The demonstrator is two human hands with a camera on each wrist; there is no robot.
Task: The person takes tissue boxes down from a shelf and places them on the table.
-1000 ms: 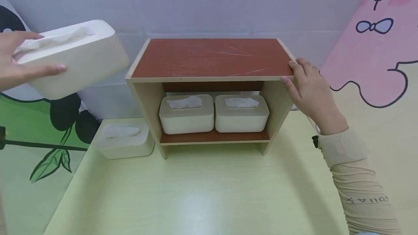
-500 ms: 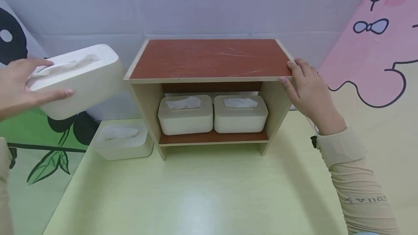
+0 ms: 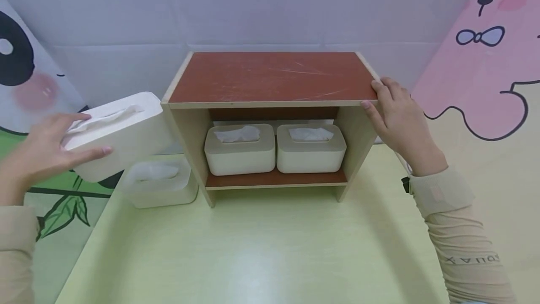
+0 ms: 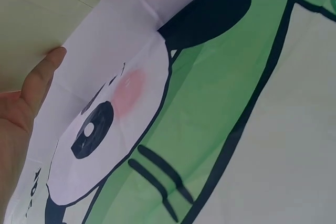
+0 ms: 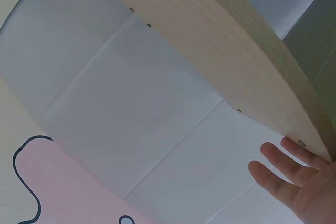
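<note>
Left hand (image 3: 48, 151) pinches a tissue box (image 3: 135, 137) by its near end, held up just left of the shelf (image 3: 270, 76). It's tilted, long axis slanting from that hand toward the shelf's top left corner, can't tell if they touch. Right hand (image 3: 401, 125) is way farther off, resting on the shelf's front right corner, fingers loosely spread. Two boxes (image 3: 311, 158) sit inside the shelf, another box (image 3: 162, 193) beside it on the left.
</note>
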